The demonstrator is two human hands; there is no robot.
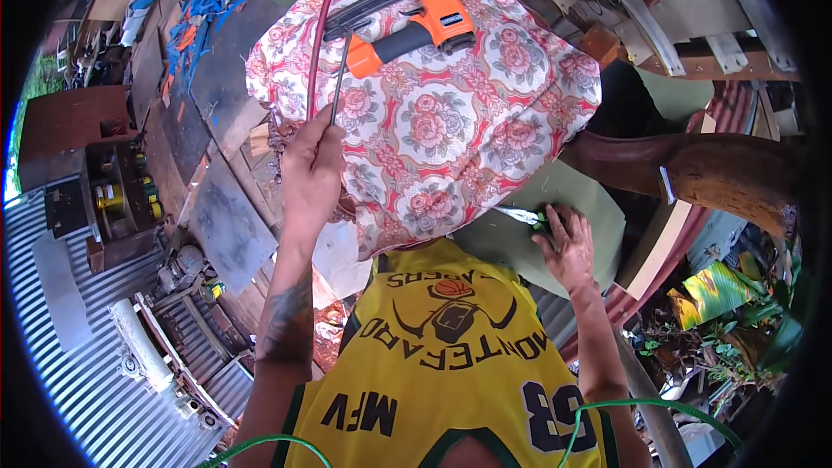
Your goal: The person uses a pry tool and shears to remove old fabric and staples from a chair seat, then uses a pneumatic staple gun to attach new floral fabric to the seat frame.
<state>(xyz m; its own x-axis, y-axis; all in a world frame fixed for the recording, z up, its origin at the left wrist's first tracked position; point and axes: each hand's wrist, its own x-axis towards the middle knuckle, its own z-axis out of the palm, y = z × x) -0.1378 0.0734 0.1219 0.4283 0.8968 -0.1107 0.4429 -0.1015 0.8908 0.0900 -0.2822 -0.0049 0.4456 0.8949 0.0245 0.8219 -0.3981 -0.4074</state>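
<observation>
My left hand (313, 165) is closed round a thin metal rod (340, 78), like a screwdriver shaft; its lower end is hidden in my fingers. The rod points up toward an orange and black nail gun (403, 26), which lies on a seat covered in red and white floral fabric (433, 121). A dark red hose (317, 43) runs down past the gun to my left hand. Lower right, my right hand (568, 247) rests with fingers apart on a grey-green sheet (598, 217). Its fingertips touch a green-handled tool (525, 216) with a pale metal end, whose kind is unclear.
A curved wooden arm (693, 169) juts out to the right of the seat. Blue strips (199, 30) lie in a heap at upper left. A wooden shelf (126, 195) with yellow items stands at left. Green cord (659, 403) crosses the lower edge.
</observation>
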